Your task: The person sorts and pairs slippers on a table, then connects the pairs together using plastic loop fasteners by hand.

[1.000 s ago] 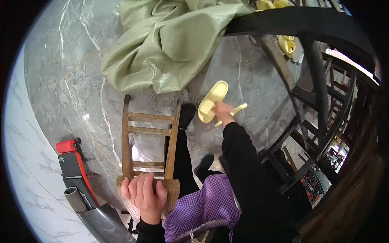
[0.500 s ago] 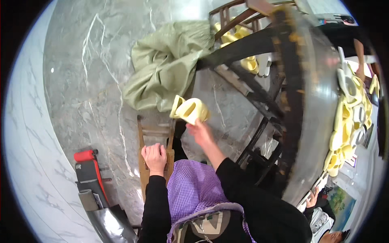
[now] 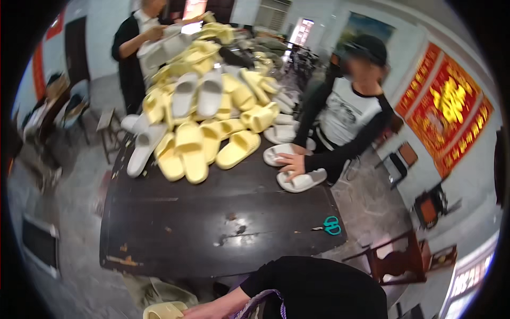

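At the lower edge, my right hand (image 3: 201,311) reaches leftward below the table and holds a yellow slipper (image 3: 162,310). Most of the fingers and the slipper's lower part are cut off by the picture's edge. My left hand is outside the view. An olive-green sack (image 3: 159,291) shows in part just above the slipper, beside the near table edge. On the dark wooden table (image 3: 175,223) lies a large heap of yellow slippers (image 3: 191,151) and grey ones (image 3: 210,95).
Teal-handled scissors (image 3: 332,225) lie near the table's right corner. Across the table, a person (image 3: 353,106) rests a hand on pale grey slippers (image 3: 302,181). Another person (image 3: 133,48) stands at the far left, handling slippers. Wooden chairs (image 3: 398,260) stand at right, a stool (image 3: 108,125) at left.
The view has swung up from the floor to the table and room. The yellow slipper in my right hand now sits at the lower edge; my left hand has left the view.
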The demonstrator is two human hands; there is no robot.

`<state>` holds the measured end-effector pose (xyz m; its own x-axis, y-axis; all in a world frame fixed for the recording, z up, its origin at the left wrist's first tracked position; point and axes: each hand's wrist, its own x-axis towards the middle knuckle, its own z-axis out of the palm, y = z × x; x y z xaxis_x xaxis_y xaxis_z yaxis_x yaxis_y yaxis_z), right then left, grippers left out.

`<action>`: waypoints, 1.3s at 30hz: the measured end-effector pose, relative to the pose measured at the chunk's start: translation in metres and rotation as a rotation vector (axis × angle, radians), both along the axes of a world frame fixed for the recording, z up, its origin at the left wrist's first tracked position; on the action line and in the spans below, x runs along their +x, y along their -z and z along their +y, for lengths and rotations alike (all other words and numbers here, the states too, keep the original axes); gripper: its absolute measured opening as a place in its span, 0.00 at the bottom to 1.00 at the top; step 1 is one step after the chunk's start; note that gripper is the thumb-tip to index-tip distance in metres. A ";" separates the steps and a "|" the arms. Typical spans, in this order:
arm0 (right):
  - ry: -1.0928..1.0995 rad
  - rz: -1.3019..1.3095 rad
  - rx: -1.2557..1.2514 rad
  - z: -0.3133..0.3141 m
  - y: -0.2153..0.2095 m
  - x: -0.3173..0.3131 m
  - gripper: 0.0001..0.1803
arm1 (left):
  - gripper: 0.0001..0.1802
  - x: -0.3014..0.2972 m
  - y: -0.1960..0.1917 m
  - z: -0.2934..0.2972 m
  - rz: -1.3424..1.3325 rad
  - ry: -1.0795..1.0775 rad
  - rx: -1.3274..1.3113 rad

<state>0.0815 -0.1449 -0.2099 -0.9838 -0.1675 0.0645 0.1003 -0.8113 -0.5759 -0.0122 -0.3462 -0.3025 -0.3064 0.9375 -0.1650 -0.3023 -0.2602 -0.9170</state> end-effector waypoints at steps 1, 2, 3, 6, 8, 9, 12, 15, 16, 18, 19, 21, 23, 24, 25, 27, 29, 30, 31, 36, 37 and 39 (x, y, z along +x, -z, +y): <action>-0.021 -0.128 -0.135 0.008 -0.053 0.013 0.25 | 0.29 -0.001 -0.020 0.008 0.250 -0.108 -0.178; -0.045 -0.253 -0.273 0.022 -0.092 0.029 0.24 | 0.21 -0.002 -0.037 0.020 0.503 -0.227 -0.345; -0.020 -0.234 -0.262 0.030 -0.104 0.039 0.24 | 0.21 -0.005 -0.055 0.034 0.520 -0.208 -0.323; 0.214 -0.242 -0.203 0.069 -0.165 0.111 0.24 | 0.38 -0.003 -0.113 0.105 2.045 0.946 -0.345; 0.299 -0.248 -0.177 0.093 -0.204 0.140 0.25 | 0.34 0.011 -0.113 0.145 2.206 0.690 -0.723; 0.354 -0.257 -0.170 0.107 -0.221 0.158 0.26 | 0.30 0.029 -0.126 0.168 2.299 0.406 -1.079; 0.565 -0.348 -0.185 0.131 -0.225 0.205 0.26 | 0.18 0.094 -0.190 0.241 2.480 0.036 -1.173; 0.833 -0.440 -0.316 0.164 -0.192 0.253 0.23 | 0.18 0.144 -0.227 0.276 2.563 0.151 -0.856; 0.923 -0.437 -0.316 0.174 -0.178 0.270 0.21 | 0.18 0.159 -0.225 0.285 2.593 0.223 -0.758; 1.030 -0.436 -0.323 0.185 -0.161 0.301 0.20 | 0.18 0.186 -0.218 0.304 2.623 0.305 -0.636; 1.140 -0.480 -0.415 0.188 -0.153 0.308 0.18 | 0.17 0.195 -0.215 0.309 2.564 0.379 -0.618; 1.253 -0.524 -0.510 0.190 -0.149 0.319 0.17 | 0.15 0.212 -0.214 0.319 2.439 0.518 -0.575; 1.352 -0.607 -0.560 0.190 -0.145 0.326 0.17 | 0.15 0.221 -0.215 0.324 2.462 0.551 -0.556; 1.400 -0.649 -0.584 0.190 -0.143 0.327 0.17 | 0.15 0.223 -0.216 0.327 2.484 0.580 -0.541; 1.408 -0.647 -0.592 0.191 -0.141 0.327 0.17 | 0.14 0.224 -0.217 0.329 2.510 0.613 -0.516; 1.486 -0.765 -0.431 0.195 -0.131 0.329 0.17 | 0.14 0.221 -0.208 0.332 2.530 0.608 -0.512; 1.522 -0.825 -0.355 0.195 -0.122 0.327 0.18 | 0.14 0.216 -0.196 0.334 2.560 0.584 -0.526; 1.528 -0.856 -0.320 0.197 -0.119 0.325 0.18 | 0.14 0.215 -0.196 0.336 2.563 0.589 -0.522; 1.529 -0.888 -0.286 0.197 -0.115 0.324 0.19 | 0.13 0.214 -0.196 0.338 2.518 0.619 -0.547; 1.458 -0.895 -0.213 0.201 -0.090 0.311 0.19 | 0.13 0.210 -0.193 0.350 2.464 0.680 -0.584; 1.457 -0.912 -0.194 0.201 -0.091 0.307 0.19 | 0.13 0.211 -0.194 0.350 2.448 0.672 -0.576; 1.449 -0.946 -0.147 0.206 -0.096 0.309 0.19 | 0.14 0.212 -0.191 0.357 2.458 0.674 -0.582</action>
